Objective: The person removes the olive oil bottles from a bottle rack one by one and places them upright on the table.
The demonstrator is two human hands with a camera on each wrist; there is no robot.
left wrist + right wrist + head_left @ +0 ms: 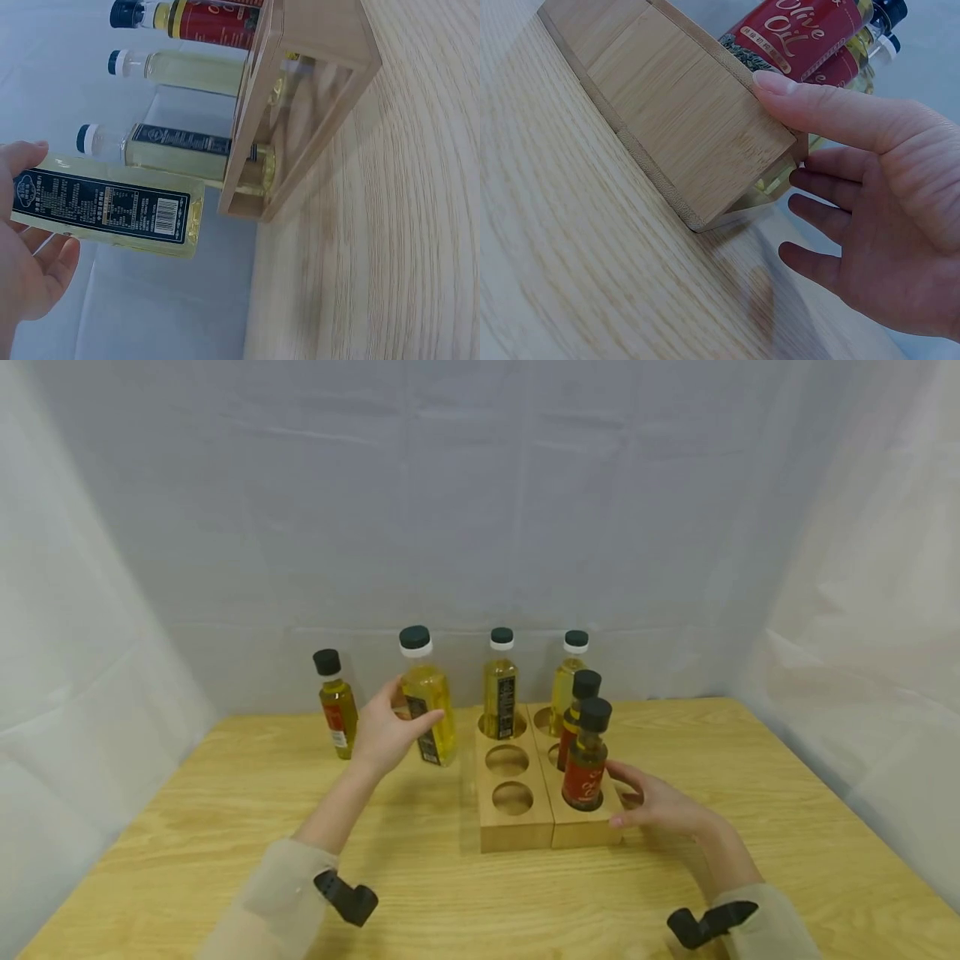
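Note:
My left hand [386, 731] grips a clear bottle of yellow oil [433, 714] with a dark green cap and a black label, thumb on one side and fingers on the other. In the left wrist view the bottle's base hangs beside the wooden bottle rack, clear of the table. My right hand [660, 802] is at the rack's [517, 835] front right corner. The right wrist view shows its thumb on the top edge, with the other fingers loosely extended along the side. In the nearest right hole stands a red-labelled olive oil bottle [585, 772] with a black cap.
Another green-capped bottle [500, 693] stands in the rack's back left hole, and one more [566, 681] at back right. Between the right-hand bottles is a second red-labelled bottle [567, 735]. A black-capped bottle [339, 714] stands on the table [420, 893], left of my left hand.

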